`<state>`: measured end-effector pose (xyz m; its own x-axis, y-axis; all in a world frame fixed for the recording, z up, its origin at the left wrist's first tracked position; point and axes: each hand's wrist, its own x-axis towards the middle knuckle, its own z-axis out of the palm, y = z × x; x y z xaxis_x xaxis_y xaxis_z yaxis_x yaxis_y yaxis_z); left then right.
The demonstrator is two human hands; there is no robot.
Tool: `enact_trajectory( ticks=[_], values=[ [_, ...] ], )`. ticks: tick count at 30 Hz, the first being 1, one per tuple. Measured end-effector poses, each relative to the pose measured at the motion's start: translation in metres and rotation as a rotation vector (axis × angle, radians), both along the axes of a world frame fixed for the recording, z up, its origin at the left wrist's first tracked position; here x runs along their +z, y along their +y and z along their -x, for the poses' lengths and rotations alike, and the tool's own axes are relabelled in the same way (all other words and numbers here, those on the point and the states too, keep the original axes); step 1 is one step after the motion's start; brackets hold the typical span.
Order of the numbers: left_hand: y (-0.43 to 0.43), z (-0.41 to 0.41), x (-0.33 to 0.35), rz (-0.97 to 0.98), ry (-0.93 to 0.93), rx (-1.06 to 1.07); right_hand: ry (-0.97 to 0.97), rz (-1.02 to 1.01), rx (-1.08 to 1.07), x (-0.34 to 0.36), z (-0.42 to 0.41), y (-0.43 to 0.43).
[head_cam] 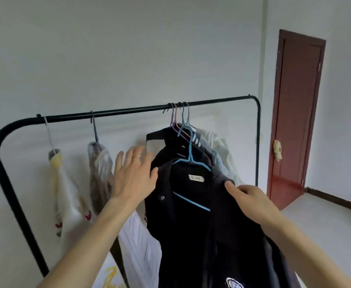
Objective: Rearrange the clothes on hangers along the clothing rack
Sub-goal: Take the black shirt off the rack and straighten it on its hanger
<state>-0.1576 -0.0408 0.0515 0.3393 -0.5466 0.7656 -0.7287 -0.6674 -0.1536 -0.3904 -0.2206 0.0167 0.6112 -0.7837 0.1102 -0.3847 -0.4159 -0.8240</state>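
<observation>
Between my two hands hangs the dark jacket on its blue hanger, whose hook goes up to the black rack bar above my fingers. My right hand pinches the jacket's shoulder, thumb laid on top of the cloth and fingers curled at the edge. My left hand is spread flat with straight fingers and holds nothing; its thumb touches the jacket's other shoulder, and a thin ring sits on one finger.

Just beyond my right thumb, crowded against the jacket, a cluster of thin wire hangers in purple, pink and grey carries another dark piece, a striped garment and a pale, crumpled white garment. These press close behind the jacket and fill the bar on that side. Past my left fingertips, well apart along the bar, hang a grey-and-white top and a white top with yellow trim, both soft and limp. Under my left forearm lies a ribbed white cloth.

The jacket is matte and heavy-looking, with a small pale label inside the collar, a metal snap and a white emblem low down. The rack is a smooth black tube with rounded corners. Far off beyond my right hand stands a reddish-brown door.
</observation>
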Motion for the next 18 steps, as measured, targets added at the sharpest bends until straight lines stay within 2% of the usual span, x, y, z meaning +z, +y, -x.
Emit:
enact_trajectory(
  ticks=[3, 7, 9, 14, 16, 18],
  values=[
    [0.025, -0.011, 0.033, 0.124, 0.037, 0.139, -0.126, -0.168, 0.165, 0.027, -0.037, 0.01],
    [0.051, -0.038, 0.061, 0.323, 0.462, 0.179, -0.241, -0.17, 0.305, 0.061, -0.093, 0.038],
    [0.06, -0.053, 0.058, 0.419, 0.604, 0.147, -0.282, -0.159, 0.385, 0.07, -0.12, 0.053],
    [0.072, -0.065, 0.044, 0.49, 0.714, 0.051, -0.268, 0.006, 0.574, 0.076, -0.183, 0.102],
    [0.079, -0.068, 0.042, 0.415, 0.681, 0.115, -0.225, 0.037, 0.608, 0.064, -0.209, 0.124],
    [0.086, -0.07, 0.04, 0.268, 0.555, 0.251, -0.193, 0.044, 0.633, 0.045, -0.226, 0.141]
  ],
)
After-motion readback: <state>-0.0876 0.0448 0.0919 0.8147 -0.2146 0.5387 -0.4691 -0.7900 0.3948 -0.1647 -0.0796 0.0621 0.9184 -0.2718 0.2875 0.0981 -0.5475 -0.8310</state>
